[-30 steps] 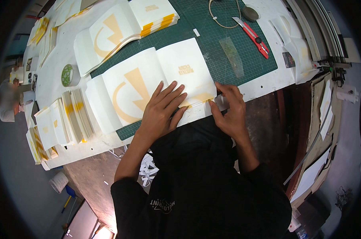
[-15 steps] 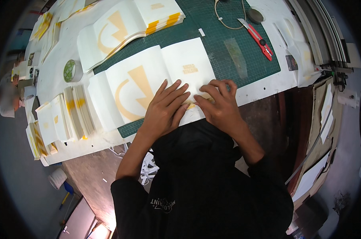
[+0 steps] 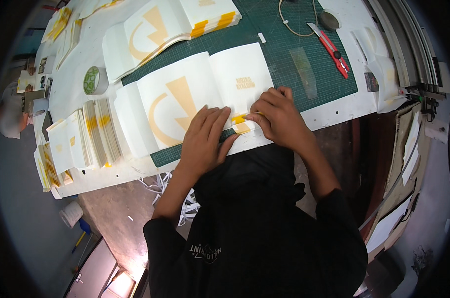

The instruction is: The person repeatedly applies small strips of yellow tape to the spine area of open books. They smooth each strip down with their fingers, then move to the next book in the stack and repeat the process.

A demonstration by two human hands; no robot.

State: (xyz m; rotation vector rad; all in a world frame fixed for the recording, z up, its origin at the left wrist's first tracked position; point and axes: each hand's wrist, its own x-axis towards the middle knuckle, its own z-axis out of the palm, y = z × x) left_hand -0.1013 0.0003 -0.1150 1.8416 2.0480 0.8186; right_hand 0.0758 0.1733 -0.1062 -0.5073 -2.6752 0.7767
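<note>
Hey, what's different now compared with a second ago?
The right hand has moved left along the near edge of the printed sheet, leaving its right corner for the yellow strip near the left hand. The left hand still rests on the sheet; the red cutter still lies on the green mat.

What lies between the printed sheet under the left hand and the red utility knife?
The head view shows a translucent strip between the printed sheet and the utility knife, on the green cutting mat.
</note>
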